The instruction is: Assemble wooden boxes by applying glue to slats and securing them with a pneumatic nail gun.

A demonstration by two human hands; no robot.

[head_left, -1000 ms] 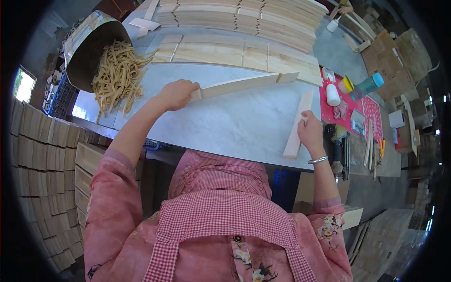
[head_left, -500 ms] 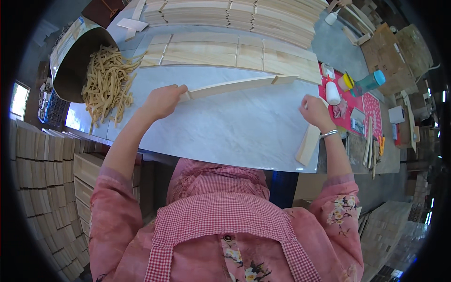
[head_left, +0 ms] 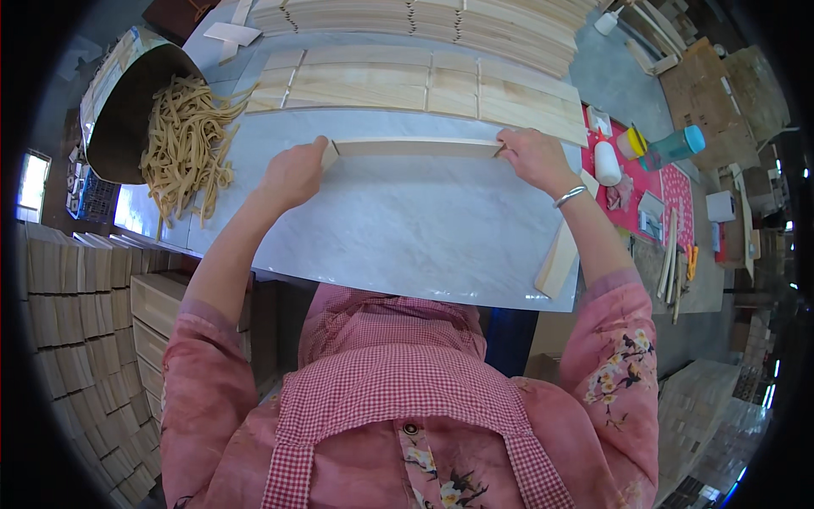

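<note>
A long, thin pale wooden strip (head_left: 415, 148) with a notch line near each end stands on edge across the marble-patterned tabletop (head_left: 398, 229). My left hand (head_left: 295, 174) grips its left end. At the other end, the fingers of my right hand (head_left: 536, 159) are closed on the strip close to the right notch. Beyond it lie grooved wooden boards (head_left: 365, 81) in a row. A separate wooden board (head_left: 558, 261) lies at the table's right edge, below my right forearm.
At the left a tipped bucket (head_left: 127, 110) spills tan rubber-like bands (head_left: 188, 144). Stacked grooved boards (head_left: 424, 25) fill the far side. To the right, a white squeeze bottle (head_left: 606, 163), a yellow-lidded jar (head_left: 631, 142) and a teal bottle (head_left: 674, 148) sit on red cloth.
My right hand has moved left and away from me, from above the right-hand board onto the strip's right end. The strip has swung level, its right end no longer slanting away.
</note>
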